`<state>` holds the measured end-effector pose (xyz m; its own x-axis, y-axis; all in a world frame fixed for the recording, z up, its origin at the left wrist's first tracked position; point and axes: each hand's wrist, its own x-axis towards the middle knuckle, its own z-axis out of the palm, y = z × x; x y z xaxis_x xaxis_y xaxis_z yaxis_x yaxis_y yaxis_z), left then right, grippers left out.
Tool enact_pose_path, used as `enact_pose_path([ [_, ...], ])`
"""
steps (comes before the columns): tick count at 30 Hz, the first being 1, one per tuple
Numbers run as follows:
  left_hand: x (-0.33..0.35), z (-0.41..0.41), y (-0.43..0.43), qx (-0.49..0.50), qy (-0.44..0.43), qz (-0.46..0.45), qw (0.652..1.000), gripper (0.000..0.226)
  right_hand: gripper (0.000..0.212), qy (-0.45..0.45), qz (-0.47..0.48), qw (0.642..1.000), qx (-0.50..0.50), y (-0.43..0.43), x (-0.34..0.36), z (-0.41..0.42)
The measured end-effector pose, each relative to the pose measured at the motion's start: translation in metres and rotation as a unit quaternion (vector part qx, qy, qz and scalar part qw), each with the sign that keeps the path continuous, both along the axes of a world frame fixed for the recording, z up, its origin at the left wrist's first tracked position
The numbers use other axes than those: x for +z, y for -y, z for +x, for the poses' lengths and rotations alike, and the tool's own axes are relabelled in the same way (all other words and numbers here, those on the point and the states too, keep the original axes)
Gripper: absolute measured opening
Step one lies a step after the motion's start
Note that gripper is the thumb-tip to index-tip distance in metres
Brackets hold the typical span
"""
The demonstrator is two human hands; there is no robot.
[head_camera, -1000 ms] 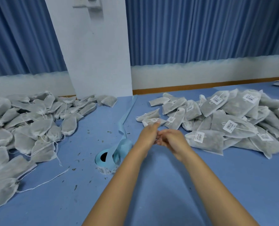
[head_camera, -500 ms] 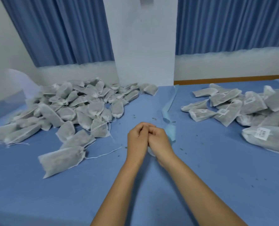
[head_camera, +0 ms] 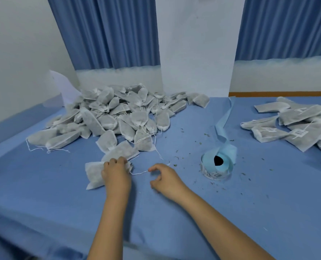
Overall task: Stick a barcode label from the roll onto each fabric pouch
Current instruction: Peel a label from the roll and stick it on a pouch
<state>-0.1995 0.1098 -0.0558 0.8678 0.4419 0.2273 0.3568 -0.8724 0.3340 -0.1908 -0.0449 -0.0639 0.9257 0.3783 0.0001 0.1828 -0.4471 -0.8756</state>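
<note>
Left hand point(head_camera: 116, 174) grips pouch point(head_camera: 94, 172) at its tied end. Right hand point(head_camera: 165, 180) is curled; string point(head_camera: 139, 173) reaches its index fingertip, and I cannot tell whether it is pinched. Label roll point(head_camera: 217, 167) stands nearby on the table point(head_camera: 249, 212).

Blue table point(head_camera: 174, 212): pouches point(head_camera: 118, 117), label roll point(head_camera: 217, 166).

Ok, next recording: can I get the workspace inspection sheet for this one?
Surface: blue table cover, flat.
Job's things: label roll right of the hands; unlabelled pouch pile at left; labelled pouches at right; front pouch nearest the person.
Clutter: leaf crumbs; backing strip trailing from the roll.
Grips: left hand grips the front pouch's neck; right hand curled at its string, hold unclear.
Cables: nothing seen.
Surroundings: blue curtains, white pillar.
</note>
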Motion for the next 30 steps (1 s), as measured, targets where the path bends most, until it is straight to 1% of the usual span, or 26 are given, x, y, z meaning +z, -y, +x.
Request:
enact_pose_path([
  [2, 0.001, 0.002, 0.003, -0.006, 0.026, -0.009, 1.0, 0.027, 0.052, 0.045, -0.055, 0.997, 0.011, -0.011, -0.008, 0.002],
  [4, 0.003, 0.002, 0.014, -0.025, 0.059, -0.029, 0.998, 0.026, 0.061, 0.062, -0.062, 0.996, 0.005, -0.016, -0.01, 0.002],
  [5, 0.005, 0.001, 0.02, -0.041, 0.081, -0.041, 0.995, 0.024, 0.059, 0.061, -0.05, 0.997, 0.0, -0.017, -0.01, 0.002],
  [6, 0.007, -0.001, 0.027, -0.058, 0.106, -0.052, 0.991, 0.022, 0.053, 0.055, -0.034, 0.998, -0.005, -0.018, -0.009, 0.003],
  [9, 0.015, -0.004, 0.044, -0.102, 0.174, -0.067, 0.977, 0.018, 0.028, 0.04, 0.027, 0.998, -0.038, -0.009, 0.005, -0.001],
  [12, 0.02, -0.001, 0.058, -0.15, 0.222, -0.071, 0.961, 0.02, 0.016, 0.099, 0.076, 0.99, -0.071, 0.018, 0.028, -0.001],
  [14, 0.023, 0.002, 0.075, -0.231, 0.249, -0.112, 0.934, 0.023, 0.013, 0.136, 0.092, 0.983, -0.079, 0.042, 0.047, -0.003],
  [16, 0.024, 0.006, 0.099, -0.309, 0.24, -0.147, 0.909, 0.028, 0.014, 0.171, 0.092, 0.977, -0.087, 0.066, 0.062, -0.001],
  [17, 0.024, 0.008, 0.112, -0.329, 0.235, -0.164, 0.9, 0.029, 0.015, 0.185, 0.092, 0.974, -0.091, 0.078, 0.068, 0.001],
  [20, 0.026, 0.018, 0.148, -0.331, 0.255, -0.263, 0.87, 0.031, 0.019, 0.215, 0.099, 0.966, -0.102, 0.113, 0.081, 0.008],
  [22, 0.031, 0.024, 0.168, -0.344, 0.278, -0.295, 0.847, 0.035, 0.018, 0.24, 0.101, 0.959, -0.114, 0.133, 0.086, 0.013],
  [24, 0.038, 0.027, 0.186, -0.371, 0.273, -0.334, 0.822, 0.037, 0.019, 0.249, 0.098, 0.957, -0.112, 0.149, 0.088, 0.018],
  [26, 0.044, 0.03, 0.199, -0.385, 0.245, -0.386, 0.802, 0.026, 0.022, 0.258, 0.087, 0.955, -0.115, 0.16, 0.087, 0.022],
  [28, 0.047, 0.035, 0.202, -0.389, 0.241, -0.397, 0.796, 0.01, 0.019, 0.275, 0.109, 0.946, -0.131, 0.172, 0.086, 0.026],
  [30, 0.054, 0.039, 0.197, -0.397, 0.218, -0.386, 0.804, 0.011, 0.014, 0.292, 0.145, 0.934, -0.148, 0.183, 0.085, 0.028],
])
